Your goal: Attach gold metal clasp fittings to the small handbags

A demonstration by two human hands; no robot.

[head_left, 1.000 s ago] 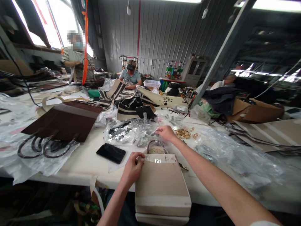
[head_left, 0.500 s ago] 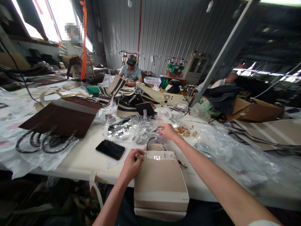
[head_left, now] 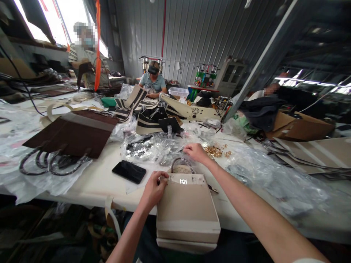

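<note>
A beige handbag (head_left: 188, 208) lies on the table's front edge, its base toward me. A shiny metal clasp plate (head_left: 183, 181) sits on its upper band, and a dark patterned handle (head_left: 179, 160) sticks out beyond its top. My left hand (head_left: 155, 189) has its fingers curled on the bag's upper left corner. Beyond the handle, my right hand (head_left: 196, 152) is closed with fingertips together; whatever is in them is too small to make out. It hovers by a clear plastic bag (head_left: 161, 149) with shiny metal pieces and a pile of small gold-coloured parts (head_left: 213, 151).
Left lie a black phone (head_left: 128, 171) and a dark brown handbag (head_left: 74, 133) with round handles. Striped bag pieces (head_left: 149, 122) are heaped ahead. Plastic sheeting (head_left: 268, 179) spreads rightward beside beige panels (head_left: 315, 151). Other people (head_left: 152, 82) sit across the table.
The view has shifted very slightly. Both hands stay nearly where they were, the left at the bag's corner and the right beyond the handle.
</note>
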